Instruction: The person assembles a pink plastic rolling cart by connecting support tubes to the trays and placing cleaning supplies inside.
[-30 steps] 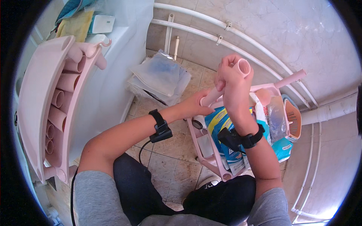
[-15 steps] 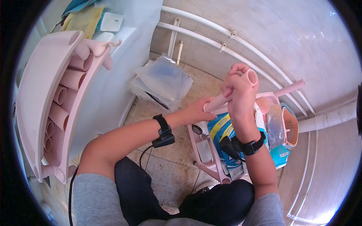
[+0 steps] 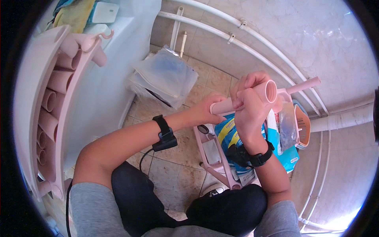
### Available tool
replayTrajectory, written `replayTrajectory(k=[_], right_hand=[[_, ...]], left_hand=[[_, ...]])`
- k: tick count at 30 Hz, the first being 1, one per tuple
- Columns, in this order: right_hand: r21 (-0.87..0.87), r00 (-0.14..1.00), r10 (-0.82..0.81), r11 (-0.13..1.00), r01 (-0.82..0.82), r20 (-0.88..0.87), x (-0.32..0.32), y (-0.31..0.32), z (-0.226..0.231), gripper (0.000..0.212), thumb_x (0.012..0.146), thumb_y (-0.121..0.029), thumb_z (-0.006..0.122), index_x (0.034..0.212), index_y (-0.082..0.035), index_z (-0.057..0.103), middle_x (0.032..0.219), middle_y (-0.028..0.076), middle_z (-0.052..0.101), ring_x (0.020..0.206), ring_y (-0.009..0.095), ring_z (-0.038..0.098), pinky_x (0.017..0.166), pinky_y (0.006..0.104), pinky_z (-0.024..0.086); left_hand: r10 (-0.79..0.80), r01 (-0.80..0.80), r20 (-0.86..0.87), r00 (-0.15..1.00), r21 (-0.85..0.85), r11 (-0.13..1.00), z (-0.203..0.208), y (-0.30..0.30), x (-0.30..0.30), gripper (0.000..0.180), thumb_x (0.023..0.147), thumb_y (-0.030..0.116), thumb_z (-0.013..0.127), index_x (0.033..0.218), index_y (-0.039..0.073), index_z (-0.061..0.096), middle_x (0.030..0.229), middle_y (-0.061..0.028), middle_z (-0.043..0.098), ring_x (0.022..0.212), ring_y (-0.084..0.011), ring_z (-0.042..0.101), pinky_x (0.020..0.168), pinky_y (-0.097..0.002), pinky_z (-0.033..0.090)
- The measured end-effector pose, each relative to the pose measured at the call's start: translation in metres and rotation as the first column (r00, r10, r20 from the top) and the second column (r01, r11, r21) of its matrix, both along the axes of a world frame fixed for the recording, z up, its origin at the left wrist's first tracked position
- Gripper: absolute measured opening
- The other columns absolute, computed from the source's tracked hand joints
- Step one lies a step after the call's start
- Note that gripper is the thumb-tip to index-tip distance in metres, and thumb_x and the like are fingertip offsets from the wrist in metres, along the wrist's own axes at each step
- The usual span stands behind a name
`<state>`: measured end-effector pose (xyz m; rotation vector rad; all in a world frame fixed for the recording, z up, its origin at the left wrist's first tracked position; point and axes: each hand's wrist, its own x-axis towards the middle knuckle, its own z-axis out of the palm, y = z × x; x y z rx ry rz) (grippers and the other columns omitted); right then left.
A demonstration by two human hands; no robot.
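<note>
A pale pink plastic tube (image 3: 223, 106) is held in both hands above a pink shelf rack. My left hand (image 3: 206, 110) is closed around its left end. My right hand (image 3: 250, 104) wraps it near the other end, its fingers curled over the top. The tube's open mouth sticks out past my right hand, facing up and to the right, with ridges visible inside. Under my hands, the pink rack (image 3: 215, 156) holds a blue and yellow package (image 3: 227, 136) and several other packs. Another pink tube (image 3: 304, 85) stands out from its far corner.
At the left, a pink shelf tray (image 3: 33, 75) lies on its side with several pink tubes inside, against a white appliance (image 3: 98, 91). Clear plastic bags (image 3: 166, 75) lie on the tiled floor (image 3: 179, 185). White pipes (image 3: 213, 29) run along the wall.
The tube's open end has come closer and tilted further toward me, showing more of its inside. Both hands keep hold of it. The whole view has shifted slightly.
</note>
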<state>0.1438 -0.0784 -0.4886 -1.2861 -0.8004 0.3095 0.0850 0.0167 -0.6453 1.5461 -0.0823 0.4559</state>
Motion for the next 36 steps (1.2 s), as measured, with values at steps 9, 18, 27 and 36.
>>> replayTrajectory(k=[9, 18, 27, 36], right_hand=[[0.062, 0.929, 0.353, 0.935, -0.348, -0.109, 0.019, -0.001, 0.0, 0.012, 0.073, 0.002, 0.063, 0.08, -0.004, 0.055, 0.07, 0.001, 0.055, 0.056, 0.007, 0.052, 0.05, 0.0216, 0.04], [0.048, 0.864, 0.475, 0.879, -0.474, -0.165, 0.029, -0.002, -0.049, 0.031, 0.08, -0.017, 0.081, 0.078, -0.007, 0.051, 0.073, 0.0, 0.058, 0.06, 0.008, 0.057, 0.053, 0.0208, 0.044], [-0.007, 0.95, 0.265, 0.963, -0.27, -0.163, 0.011, 0.002, -0.038, 0.015, 0.076, 0.004, 0.057, 0.07, -0.005, 0.047, 0.063, 0.001, 0.048, 0.049, 0.008, 0.045, 0.046, 0.0222, 0.036], [-0.148, 0.978, 0.192, 0.968, -0.202, -0.078, 0.004, 0.004, -0.029, 0.013, 0.079, -0.003, 0.048, 0.073, -0.007, 0.037, 0.057, 0.004, 0.04, 0.05, 0.014, 0.038, 0.054, 0.0301, 0.036]], left_hand=[[-0.172, 0.152, -0.142, 0.975, -0.136, 0.979, 0.01, 0.009, -0.011, 0.064, 0.074, 0.014, 0.08, 0.131, 0.005, 0.052, 0.119, -0.0084, 0.053, 0.119, -0.0189, 0.05, 0.097, -0.0334, 0.046], [-0.288, 0.198, -0.275, 0.917, -0.313, 0.929, 0.021, 0.006, -0.017, 0.068, 0.077, 0.006, 0.077, 0.137, 0.006, 0.045, 0.127, -0.0076, 0.052, 0.12, -0.0177, 0.051, 0.101, -0.0323, 0.044], [-0.26, 0.17, -0.253, 0.932, -0.326, 0.93, 0.02, 0.005, -0.018, 0.06, 0.08, 0.01, 0.077, 0.132, 0.006, 0.049, 0.122, -0.004, 0.06, 0.113, -0.013, 0.055, 0.097, -0.0322, 0.047], [-0.325, 0.24, -0.201, 0.924, -0.355, 0.904, 0.013, 0.008, -0.015, 0.065, 0.079, 0.005, 0.076, 0.137, 0.008, 0.048, 0.123, -0.0038, 0.06, 0.114, -0.013, 0.055, 0.098, -0.0316, 0.047]])
